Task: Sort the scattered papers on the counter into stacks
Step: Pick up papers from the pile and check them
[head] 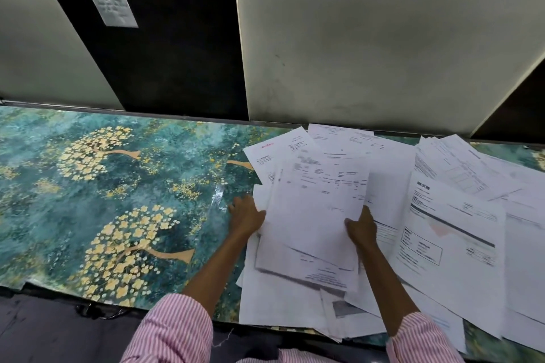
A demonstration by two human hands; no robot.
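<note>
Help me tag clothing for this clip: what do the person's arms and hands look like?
Both arms wear shirt sleeves in fine pink-and-white stripes. The left sleeve and right sleeve end short of the bare forearms. The left hand and right hand are bare: no gloves, and no watch, ring or bracelet shows.

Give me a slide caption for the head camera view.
Right hand grips a sheet from the scattered papers on the floral counter; left hand rests at the pile's edge.

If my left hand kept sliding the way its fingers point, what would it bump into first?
Probably nothing soon: ahead of the left hand lies only bare counter, then the back wall, though depth is unclear.
</note>
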